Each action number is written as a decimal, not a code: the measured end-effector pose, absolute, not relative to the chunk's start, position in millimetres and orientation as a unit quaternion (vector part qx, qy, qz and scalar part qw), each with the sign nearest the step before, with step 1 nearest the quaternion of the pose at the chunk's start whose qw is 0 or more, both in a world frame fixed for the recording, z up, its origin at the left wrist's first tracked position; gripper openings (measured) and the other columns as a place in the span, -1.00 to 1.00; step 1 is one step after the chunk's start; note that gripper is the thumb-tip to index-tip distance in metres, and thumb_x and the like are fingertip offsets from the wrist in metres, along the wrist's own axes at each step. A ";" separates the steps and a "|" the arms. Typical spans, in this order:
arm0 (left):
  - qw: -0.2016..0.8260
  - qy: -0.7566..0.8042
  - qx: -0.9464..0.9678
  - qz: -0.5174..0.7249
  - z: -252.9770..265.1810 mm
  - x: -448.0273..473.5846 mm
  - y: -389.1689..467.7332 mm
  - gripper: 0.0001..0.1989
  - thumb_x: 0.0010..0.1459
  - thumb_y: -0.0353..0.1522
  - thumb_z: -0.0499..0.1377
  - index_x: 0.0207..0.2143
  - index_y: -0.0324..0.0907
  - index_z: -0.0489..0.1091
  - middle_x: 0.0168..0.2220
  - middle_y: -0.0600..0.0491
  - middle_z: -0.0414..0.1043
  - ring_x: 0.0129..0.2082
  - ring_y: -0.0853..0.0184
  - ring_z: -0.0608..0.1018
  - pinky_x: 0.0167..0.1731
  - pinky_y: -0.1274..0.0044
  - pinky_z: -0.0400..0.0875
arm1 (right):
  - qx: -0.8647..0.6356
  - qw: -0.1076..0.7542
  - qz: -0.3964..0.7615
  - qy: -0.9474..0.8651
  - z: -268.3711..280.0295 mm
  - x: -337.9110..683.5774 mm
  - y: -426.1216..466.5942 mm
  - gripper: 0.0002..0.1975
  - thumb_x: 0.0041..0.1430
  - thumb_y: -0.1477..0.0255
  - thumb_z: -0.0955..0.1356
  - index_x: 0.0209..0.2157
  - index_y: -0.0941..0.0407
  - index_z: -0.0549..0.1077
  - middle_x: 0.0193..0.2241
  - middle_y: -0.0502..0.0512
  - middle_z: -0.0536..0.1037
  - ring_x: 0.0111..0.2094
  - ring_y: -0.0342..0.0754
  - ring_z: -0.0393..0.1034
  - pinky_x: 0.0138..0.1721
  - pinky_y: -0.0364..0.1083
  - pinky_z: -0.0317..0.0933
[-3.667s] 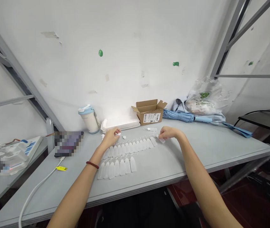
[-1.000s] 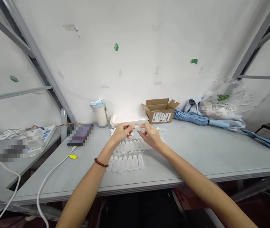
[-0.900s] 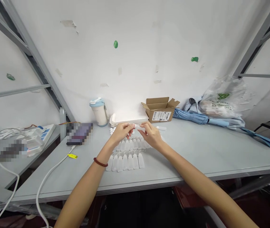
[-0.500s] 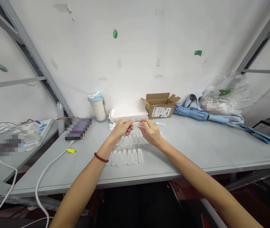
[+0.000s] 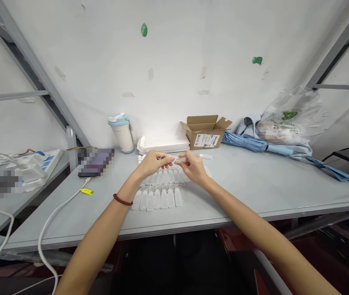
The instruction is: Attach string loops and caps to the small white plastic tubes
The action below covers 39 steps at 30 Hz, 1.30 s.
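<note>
Above the table my left hand (image 5: 153,162) and my right hand (image 5: 193,167) meet, fingertips pinched on either end of a small translucent white piece (image 5: 179,159). Its exact shape is mostly covered by the fingers. Below them, two rows of frosted white tag-like pieces (image 5: 163,198) with thin white loops lie flat; my hands partly cover the back row. A similar clear piece (image 5: 205,157) rests just behind my right hand. Small white bits (image 5: 141,157) are heaped behind my left hand.
Along the wall stand a cup with a blue lid (image 5: 123,135), a stack of white trays (image 5: 164,144) and an open cardboard box (image 5: 207,135). A folded blue umbrella (image 5: 248,142) and a plastic bag (image 5: 288,123) lie right. A phone (image 5: 97,163) with a white cable (image 5: 60,209) is left.
My hands keep their pinch, and more of the translucent piece shows between them. My left fingers have opened out slightly. The whole view has shifted a little.
</note>
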<state>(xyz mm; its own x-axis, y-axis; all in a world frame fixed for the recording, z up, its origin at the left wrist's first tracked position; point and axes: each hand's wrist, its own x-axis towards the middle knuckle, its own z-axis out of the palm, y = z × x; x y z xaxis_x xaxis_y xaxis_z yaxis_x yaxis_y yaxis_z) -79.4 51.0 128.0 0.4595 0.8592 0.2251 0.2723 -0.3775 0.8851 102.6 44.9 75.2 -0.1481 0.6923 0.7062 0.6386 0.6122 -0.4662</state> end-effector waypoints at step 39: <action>0.489 0.359 0.698 0.380 117.6 -69.8 50.6 -0.62 0.03 -0.10 0.20 -0.42 -0.28 0.48 -0.41 -0.05 0.53 -0.56 0.41 0.50 -0.46 0.53 0.42 | -0.337 0.552 0.454 -0.613 100.3 110.9 36.4 -0.72 -0.04 0.22 0.41 -0.42 0.10 0.32 -0.68 -0.14 0.37 -0.74 -0.27 0.09 -0.69 -0.21 -0.04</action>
